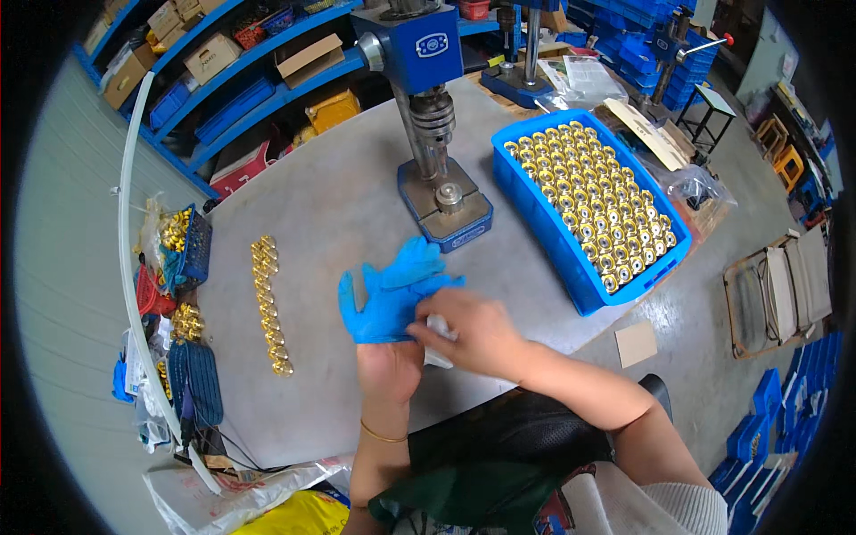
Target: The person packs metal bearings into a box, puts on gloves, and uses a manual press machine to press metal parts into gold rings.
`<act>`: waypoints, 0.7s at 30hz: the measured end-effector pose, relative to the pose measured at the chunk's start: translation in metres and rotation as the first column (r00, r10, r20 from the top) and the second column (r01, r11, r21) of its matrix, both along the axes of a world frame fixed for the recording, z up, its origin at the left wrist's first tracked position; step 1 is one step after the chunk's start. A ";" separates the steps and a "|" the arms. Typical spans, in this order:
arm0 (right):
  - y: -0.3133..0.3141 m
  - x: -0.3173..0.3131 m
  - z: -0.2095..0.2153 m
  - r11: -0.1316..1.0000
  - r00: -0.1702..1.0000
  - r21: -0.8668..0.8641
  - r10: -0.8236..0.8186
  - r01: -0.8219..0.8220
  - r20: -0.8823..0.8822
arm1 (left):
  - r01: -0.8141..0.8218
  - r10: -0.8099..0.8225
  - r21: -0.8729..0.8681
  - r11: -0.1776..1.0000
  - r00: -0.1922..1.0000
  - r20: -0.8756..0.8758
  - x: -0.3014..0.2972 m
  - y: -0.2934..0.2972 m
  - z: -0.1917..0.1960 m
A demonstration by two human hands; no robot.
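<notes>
Blue glove (373, 326) covers left grip (385, 308), fingers spread; right grip (481, 336), just beside, pinches white scrap (440, 326).

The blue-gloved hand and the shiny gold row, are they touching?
Apart: the head view shows bare grey tabletop between the gloved left hand and the row of gold parts.

Markings noted: a pale oval emblem (432, 45) on the blue press head (412, 64), top centre of the frame; raised lettering (468, 236) on the press base (450, 218), above mid-frame; dark printing on a cardboard box (214, 59), upper left. Wording indistinct.
</notes>
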State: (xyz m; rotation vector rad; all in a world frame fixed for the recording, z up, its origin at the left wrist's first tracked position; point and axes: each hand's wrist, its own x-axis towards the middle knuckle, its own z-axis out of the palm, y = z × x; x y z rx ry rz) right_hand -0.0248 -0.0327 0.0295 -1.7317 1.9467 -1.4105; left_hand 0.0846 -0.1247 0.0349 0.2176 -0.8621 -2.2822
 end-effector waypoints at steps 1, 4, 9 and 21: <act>-0.001 -0.008 -0.003 1.000 1.000 0.000 -0.006 0.006 -0.003 | 0.081 -0.088 -0.053 0.995 0.986 -0.145 -0.002 -0.001 0.003; -0.014 -0.027 -0.001 0.968 0.756 -0.078 -0.136 0.240 0.640 | 0.129 -0.100 0.052 0.990 0.920 -0.379 0.005 0.005 -0.005; -0.010 -0.051 0.009 0.988 0.666 -0.057 0.140 -0.145 0.733 | 0.128 -0.065 0.237 0.963 0.964 -0.258 0.013 0.004 -0.019; -0.007 -0.027 0.020 0.955 0.997 -0.293 -0.055 0.037 -0.052 | -0.010 0.015 0.036 0.999 0.991 -0.137 -0.004 -0.007 0.001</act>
